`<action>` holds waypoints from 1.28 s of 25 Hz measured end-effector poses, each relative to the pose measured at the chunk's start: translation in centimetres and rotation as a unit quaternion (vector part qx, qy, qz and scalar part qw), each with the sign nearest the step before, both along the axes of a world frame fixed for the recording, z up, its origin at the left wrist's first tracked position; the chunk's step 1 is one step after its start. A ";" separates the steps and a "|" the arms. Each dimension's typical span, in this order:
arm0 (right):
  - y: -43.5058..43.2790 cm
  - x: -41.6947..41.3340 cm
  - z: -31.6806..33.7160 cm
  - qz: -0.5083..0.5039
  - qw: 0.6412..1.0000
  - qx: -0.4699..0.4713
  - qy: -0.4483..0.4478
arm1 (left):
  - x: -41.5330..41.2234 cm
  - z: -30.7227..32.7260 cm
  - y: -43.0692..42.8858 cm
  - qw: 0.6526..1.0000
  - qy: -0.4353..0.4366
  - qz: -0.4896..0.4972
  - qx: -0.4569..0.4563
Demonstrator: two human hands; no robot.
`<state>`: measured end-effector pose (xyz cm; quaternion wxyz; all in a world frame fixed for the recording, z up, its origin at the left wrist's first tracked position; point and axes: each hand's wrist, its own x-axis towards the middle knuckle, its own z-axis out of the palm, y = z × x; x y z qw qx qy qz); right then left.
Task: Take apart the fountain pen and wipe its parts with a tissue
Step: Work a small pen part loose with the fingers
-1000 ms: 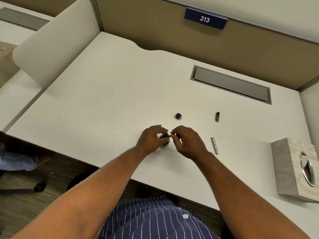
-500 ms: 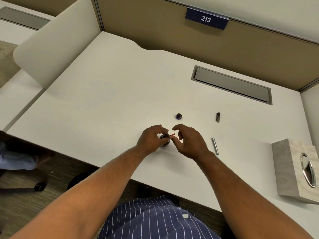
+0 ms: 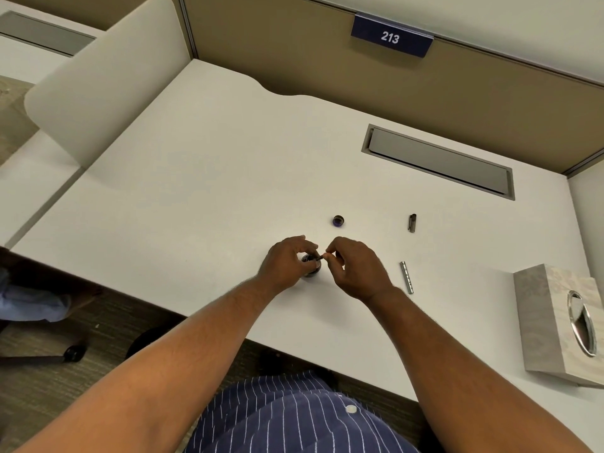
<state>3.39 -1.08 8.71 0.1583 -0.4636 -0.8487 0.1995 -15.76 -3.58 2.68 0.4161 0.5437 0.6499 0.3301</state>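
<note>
**Both hands closing on a small pen part over a dark round object**

I am holding my left hand (image 3: 287, 259) curled around a small dark round object (image 3: 310, 268) that is sitting on the white bench (image 3: 196, 197); my fingers are covering most of it, so I cannot tell what it is. My right hand (image 3: 353, 269) is pinching narrow, thumb and forefinger meeting on a thin dark pen part (image 3: 317, 257) that is bridging the gap between my two hands. The part is so small and so shadowed that I cannot tell which piece of the fountain pen it is, or whether its far end is going into the round object or only lying across it.

Taking the round object as the landmark: a small purple-tinted cap or lid (image 3: 338, 221) is lying just beyond it, apart from my fingers. Farther beyond and to the right, a short dark pen piece with a clip (image 3: 413, 222) is resting on the bench. To the right of the landmark, just past my right wrist, a silver ridged barrel (image 3: 406, 277) is lying nearly lengthwise toward me. Well to the right, a pale tissue box (image 3: 552, 322) is standing at the bench edge, its far side being cut off by the frame; its oval metal-rimmed opening is facing right, and I cannot make out any tissue in it.

Beyond everything, a grey recessed hatch (image 3: 438, 161) is set into the bench, and a blue sign reading 213 (image 3: 390, 36) is hanging on the partition.
</note>
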 end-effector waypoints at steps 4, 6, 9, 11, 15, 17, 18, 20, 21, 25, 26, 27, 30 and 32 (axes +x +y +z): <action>-0.2 0.2 0.1 -0.005 1.000 0.000 -0.002 | 0.0 0.2 -0.1 1.000 0.025 -0.010 0.013; -0.2 0.2 0.1 -0.004 1.000 0.015 0.003 | -0.1 0.5 -0.3 0.998 0.051 -0.008 0.030; -0.3 0.4 0.0 -0.014 0.999 0.033 0.024 | -0.3 1.0 -0.4 0.996 0.075 -0.004 0.041; -0.1 0.6 -0.1 -0.028 0.998 0.032 0.042 | -0.4 1.3 -0.4 0.996 0.077 -0.003 0.046; 0.1 0.7 -0.3 -0.037 0.997 0.037 0.060 | -0.3 1.6 -0.2 0.995 0.088 -0.013 0.049; 0.3 0.9 -0.2 -0.045 0.996 0.039 0.069 | -0.2 1.7 -0.2 0.994 0.094 -0.012 0.049; 0.3 1.0 -0.2 -0.050 0.995 0.038 0.074 | -0.1 1.7 -0.2 0.994 0.095 -0.012 0.049; 0.4 1.4 0.0 -0.054 0.994 0.038 0.087 | -0.2 1.9 -0.1 0.995 0.095 -0.017 0.040; 0.4 1.6 0.1 -0.058 0.993 0.038 0.095 | -0.1 2.0 0.0 0.995 0.095 -0.022 0.033; 0.5 2.8 0.6 -0.079 0.989 0.037 0.123 | -0.1 2.4 0.3 0.994 0.103 -0.038 0.022; 0.4 3.1 0.7 -0.084 0.987 0.038 0.129 | 0.1 2.5 0.4 0.993 0.105 -0.040 0.022; 0.4 3.3 0.8 -0.088 0.986 0.039 0.135 | 0.2 2.6 0.5 0.993 0.106 -0.041 0.022; 0.3 3.9 0.7 -0.104 0.982 0.030 0.156 | 0.6 2.9 0.7 0.993 0.106 -0.045 0.024; 0.4 4.1 0.6 -0.117 0.978 0.022 0.172 | 0.9 3.1 0.8 0.993 0.103 -0.049 0.020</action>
